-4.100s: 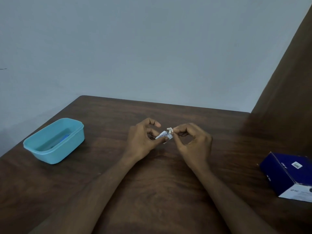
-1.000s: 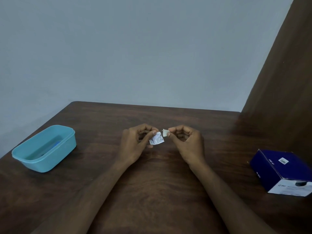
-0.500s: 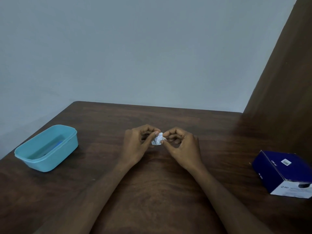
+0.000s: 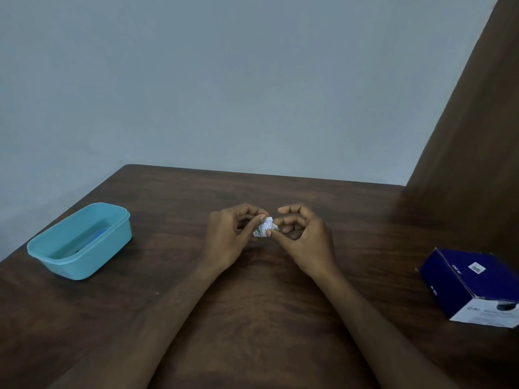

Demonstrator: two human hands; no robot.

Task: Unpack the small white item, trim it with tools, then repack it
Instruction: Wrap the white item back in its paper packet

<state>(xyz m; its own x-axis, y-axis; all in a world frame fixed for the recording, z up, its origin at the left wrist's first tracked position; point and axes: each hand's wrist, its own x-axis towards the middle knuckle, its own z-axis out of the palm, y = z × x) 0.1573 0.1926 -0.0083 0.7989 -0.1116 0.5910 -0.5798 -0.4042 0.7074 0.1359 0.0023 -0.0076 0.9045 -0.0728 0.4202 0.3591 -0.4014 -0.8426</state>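
Change: a second earlier my hands were a little apart, the printed wrapper [image 4: 263, 230] in my left and the small white item [image 4: 275, 226] pinched alone in my right; by this moment I had brought them together so item and wrapper touched.
Left hand [image 4: 233, 237]: my fingers were curled and my thumb pressed the wrapper against my fingertips, so I pinched it from its left side.
Right hand [image 4: 304, 238]: my thumb tip lay at the wrapper's lower right edge and my middle finger reached to the white item; my index finger arched above, touching nothing. Whether I truly gripped the item or only steadied it I could not tell.
Item position: both were held just above the table [image 4: 252, 318], near its middle, between my two hands.
Wrapper axis: its long side ran from lower left up to upper right, printed face toward me.
Item axis: only a small white corner showed at the wrapper's right edge; too small to judge how it pointed.
Surface: dark brown wood-grain tabletop.
Room: plain pale blue-grey wall behind, a brown wooden panel [image 4: 477, 136] rising at the right.
Left of table: a light blue plastic tub [image 4: 84, 259], open, with something blue inside.
Right of table: a dark blue box [image 4: 471, 279] with a white end panel.
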